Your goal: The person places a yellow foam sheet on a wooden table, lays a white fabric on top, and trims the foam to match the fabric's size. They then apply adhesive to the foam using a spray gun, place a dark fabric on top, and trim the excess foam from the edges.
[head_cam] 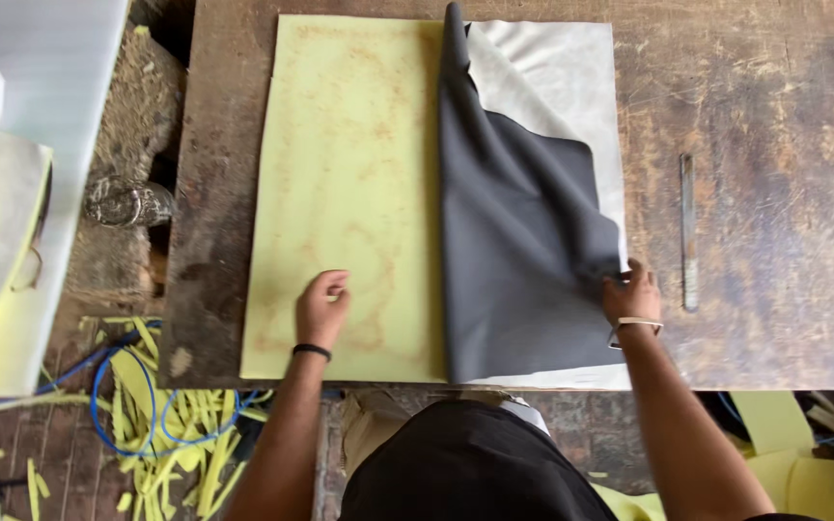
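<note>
A pale yellow foam sheet (349, 183) with brownish glue stains lies flat on the worn wooden table (755, 106). A dark grey fabric (504, 251) with a light grey underside (557, 77) covers its right half, folded back on itself. My right hand (631, 294) pinches the fabric's lifted corner near the sheet's right edge. My left hand (321, 307), fingers curled, presses down on the bare yellow foam near its front edge. A black band is on my left wrist, a light band on my right.
A long metal ruler (688, 232) lies on the table to the right of the fabric. Yellow foam offcuts (161, 425) and a blue cable (108, 386) litter the floor at left. Stacked foam sheets (2, 212) stand at far left beside a glass jar (127, 203).
</note>
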